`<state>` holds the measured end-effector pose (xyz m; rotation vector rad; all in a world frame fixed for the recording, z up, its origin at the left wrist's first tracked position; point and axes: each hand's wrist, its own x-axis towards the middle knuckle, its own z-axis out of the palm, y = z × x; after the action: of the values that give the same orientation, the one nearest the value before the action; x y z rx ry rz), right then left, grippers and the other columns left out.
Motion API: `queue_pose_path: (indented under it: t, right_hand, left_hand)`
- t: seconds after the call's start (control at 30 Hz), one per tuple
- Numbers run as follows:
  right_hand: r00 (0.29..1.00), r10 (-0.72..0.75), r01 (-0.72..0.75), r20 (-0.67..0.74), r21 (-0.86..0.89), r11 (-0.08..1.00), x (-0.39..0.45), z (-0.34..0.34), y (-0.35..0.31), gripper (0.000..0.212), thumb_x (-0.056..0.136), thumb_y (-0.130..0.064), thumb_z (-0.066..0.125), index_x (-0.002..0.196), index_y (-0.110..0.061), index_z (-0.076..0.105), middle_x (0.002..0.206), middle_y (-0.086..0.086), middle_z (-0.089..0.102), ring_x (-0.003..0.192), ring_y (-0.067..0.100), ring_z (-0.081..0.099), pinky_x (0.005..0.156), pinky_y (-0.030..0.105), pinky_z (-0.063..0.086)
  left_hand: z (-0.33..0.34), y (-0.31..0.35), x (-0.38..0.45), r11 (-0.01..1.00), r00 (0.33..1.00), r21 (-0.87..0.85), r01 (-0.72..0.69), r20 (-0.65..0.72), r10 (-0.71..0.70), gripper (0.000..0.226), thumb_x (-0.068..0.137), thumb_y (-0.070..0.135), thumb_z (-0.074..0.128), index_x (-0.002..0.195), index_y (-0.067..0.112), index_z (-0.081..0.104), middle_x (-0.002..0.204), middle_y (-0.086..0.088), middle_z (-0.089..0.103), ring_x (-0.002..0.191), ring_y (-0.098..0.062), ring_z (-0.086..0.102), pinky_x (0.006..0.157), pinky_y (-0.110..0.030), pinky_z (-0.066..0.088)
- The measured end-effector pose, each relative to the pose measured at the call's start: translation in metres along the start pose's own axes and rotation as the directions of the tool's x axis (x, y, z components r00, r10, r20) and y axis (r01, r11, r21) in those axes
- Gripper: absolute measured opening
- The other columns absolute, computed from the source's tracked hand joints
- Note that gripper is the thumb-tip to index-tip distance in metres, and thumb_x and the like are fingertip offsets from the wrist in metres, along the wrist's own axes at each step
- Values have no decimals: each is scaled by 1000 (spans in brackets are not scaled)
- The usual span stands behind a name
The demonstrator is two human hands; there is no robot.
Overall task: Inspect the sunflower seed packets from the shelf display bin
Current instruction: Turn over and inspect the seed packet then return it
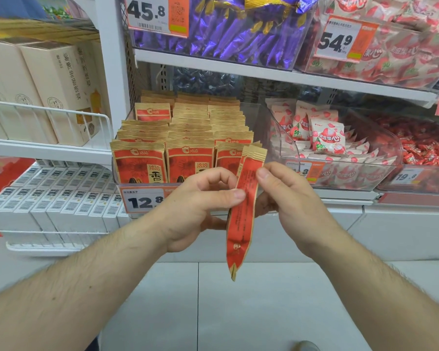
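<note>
red-and-tan sunflower seed packets [243,206] are held edge-on in front of the clear display bin [254,115], below its rim and above the tiled floor [238,312]. left hand [200,206] pinches the packets from the left side, thumb on top. right hand [289,198] pinches the upper part from the right, thumb against the red face. more packets of the same kind [188,138] stand upright in rows in the bin, behind a price tag [143,201] reading 12.8.
</note>
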<state>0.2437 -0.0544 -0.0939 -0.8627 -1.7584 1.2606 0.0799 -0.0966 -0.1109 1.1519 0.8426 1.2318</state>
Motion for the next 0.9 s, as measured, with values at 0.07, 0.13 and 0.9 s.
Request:
queue_pose_path:
  t: [0.07,0.13,0.9]
  right_hand:
    - [1000,7,-7,-19,-1,1000,0,1,0,25,86,-36,52,84,-13,62,64,8,63,58,19,57,61,33,51]
    - [1000,7,-7,-30,-17,1000,1,1,0,19,93,-30,58,81,-16,62,60,-1,61,55,14,56,58,26,50]
    - [983,108,-50,151,-347,937,-4,-12,1,62,53,-42,83,110,-35,58,116,-15,63,85,14,64,76,31,55]
  left_hand:
    - [1,2,-1,1000,1000,-26,11,-3,-12,14,74,19,65,81,12,53,71,-3,62,61,-14,61,60,-33,51]
    - [2,3,-1,999,1000,-50,16,0,-16,14,74,18,61,81,12,50,62,3,60,54,-10,59,58,-29,49]
    - [-2,6,3,994,994,-107,-31,-108,19,11,72,18,66,76,13,56,63,-7,63,51,-18,60,51,-32,52]
